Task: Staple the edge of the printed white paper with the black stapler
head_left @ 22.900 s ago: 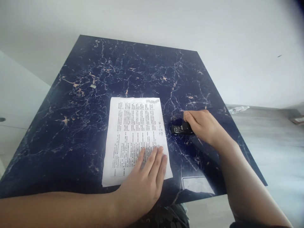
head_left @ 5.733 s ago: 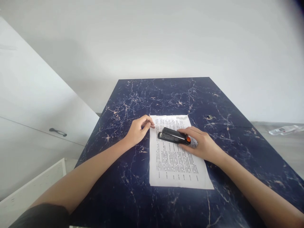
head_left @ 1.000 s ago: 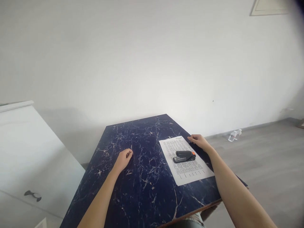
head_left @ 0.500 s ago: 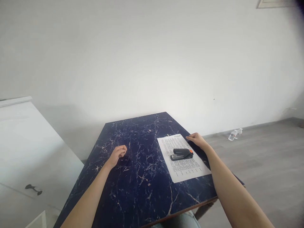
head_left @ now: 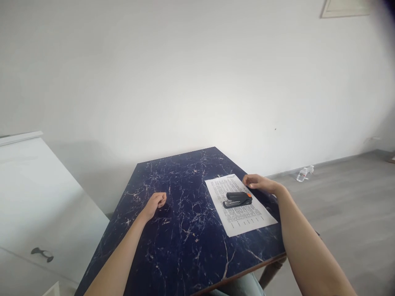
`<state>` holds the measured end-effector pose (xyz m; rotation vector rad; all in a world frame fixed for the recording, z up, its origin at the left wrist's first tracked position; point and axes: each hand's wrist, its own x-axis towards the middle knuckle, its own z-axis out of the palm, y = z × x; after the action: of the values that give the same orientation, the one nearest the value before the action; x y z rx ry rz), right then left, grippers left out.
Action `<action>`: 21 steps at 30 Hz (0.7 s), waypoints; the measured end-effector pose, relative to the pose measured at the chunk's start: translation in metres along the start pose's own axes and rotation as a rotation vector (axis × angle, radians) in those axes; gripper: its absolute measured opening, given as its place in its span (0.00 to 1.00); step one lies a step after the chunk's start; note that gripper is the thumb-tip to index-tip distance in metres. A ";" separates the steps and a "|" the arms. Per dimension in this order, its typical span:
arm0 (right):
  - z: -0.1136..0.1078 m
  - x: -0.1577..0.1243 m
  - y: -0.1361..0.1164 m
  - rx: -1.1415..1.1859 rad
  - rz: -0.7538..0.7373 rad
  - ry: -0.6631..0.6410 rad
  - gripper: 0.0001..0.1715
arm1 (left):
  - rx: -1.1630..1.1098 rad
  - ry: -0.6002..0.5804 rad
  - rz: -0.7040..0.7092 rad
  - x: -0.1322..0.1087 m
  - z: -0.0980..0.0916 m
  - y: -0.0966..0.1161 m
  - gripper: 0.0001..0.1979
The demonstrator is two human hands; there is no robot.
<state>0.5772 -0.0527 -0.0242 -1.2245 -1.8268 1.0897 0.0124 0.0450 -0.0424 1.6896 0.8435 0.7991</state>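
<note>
My left hand (head_left: 156,204) rests on the dark blue marbled tabletop, left of the paper. Its fingers are curled into a loose fist, and nothing shows in it. On the right half of the table lies a printed sheet of paper (head_left: 233,225), slightly turned. A black stapler (head_left: 237,199) with an orange patch at its right end sits across the text. My right hand (head_left: 257,182) is at the sheet's upper right edge, just beyond the stapler. Its fingers are bent downward, with a gap between thumb and fingers, and I see nothing held there.
The marbled table (head_left: 185,168) stands with its far edge near a white wall. A white cabinet (head_left: 37,197) with a dark handle (head_left: 42,254) is on the left. Clear plastic bottles (head_left: 304,174) lie on the grey floor to the right.
My right hand has opened from a pinch-like shape and shifted slightly right, its wrist now bent more. My left hand stays nearly in place. The view has tilted slightly; paper and stapler lie as before.
</note>
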 end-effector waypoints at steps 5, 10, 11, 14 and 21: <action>0.004 -0.006 -0.022 0.031 0.049 -0.329 0.32 | 0.007 0.005 0.009 0.003 -0.001 -0.005 0.12; 0.011 -0.001 -0.022 0.050 0.133 -0.389 0.32 | 0.022 0.017 0.007 0.002 0.003 -0.004 0.10; 0.011 0.000 -0.021 0.030 0.132 -0.373 0.32 | 0.024 0.021 0.007 0.002 0.004 -0.004 0.09; 0.012 0.003 -0.021 -0.064 0.087 -0.319 0.29 | 0.029 0.026 0.006 0.003 0.006 -0.003 0.08; 0.020 0.004 -0.022 0.072 0.114 -0.325 0.27 | 0.023 0.063 0.025 0.005 0.006 -0.004 0.15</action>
<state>0.5501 -0.0586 -0.0127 -1.1742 -1.9525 1.4769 0.0193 0.0468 -0.0472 1.7057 0.8791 0.8670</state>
